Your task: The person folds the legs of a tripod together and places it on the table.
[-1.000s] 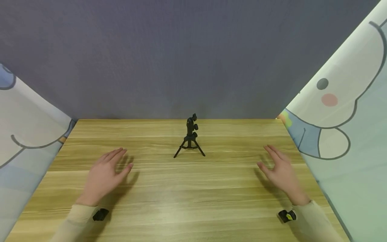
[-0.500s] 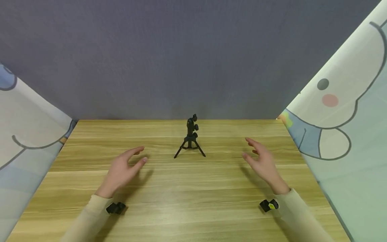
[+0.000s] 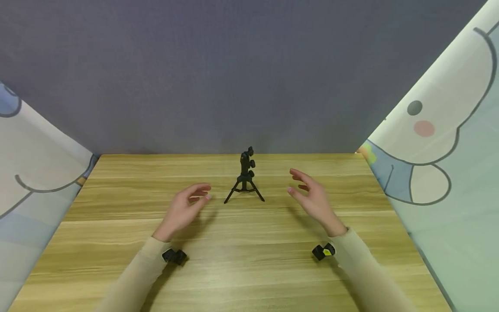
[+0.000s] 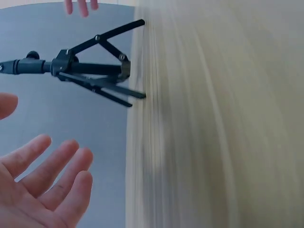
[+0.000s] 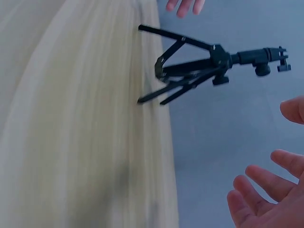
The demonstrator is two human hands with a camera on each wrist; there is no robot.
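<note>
A small black tripod (image 3: 244,173) stands upright on the wooden table, its legs spread and knobs along one side of its column. To its left my left hand (image 3: 185,211) hovers over the wood, fingers loosely bent, thumb apart, holding nothing. On the other side my right hand (image 3: 313,201) is likewise raised, thumb and fingers spread toward the tripod with a gap between. In the left wrist view the tripod (image 4: 90,69) appears sideways beyond the left fingers (image 4: 57,175). The right wrist view shows the same tripod (image 5: 209,64) past the right fingers (image 5: 266,190).
The wood-grain table (image 3: 241,260) ends at a dark grey panel (image 3: 241,78) behind the tripod. Cartoon-printed sheets flank it, one at the left (image 3: 35,164) and one at the right (image 3: 440,143). A small black device sits on each wrist, left (image 3: 174,256) and right (image 3: 323,251).
Both hands have moved inward and slightly forward, the left one rightward and the right one leftward, closer to the tripod. The tripod has stayed in place.
</note>
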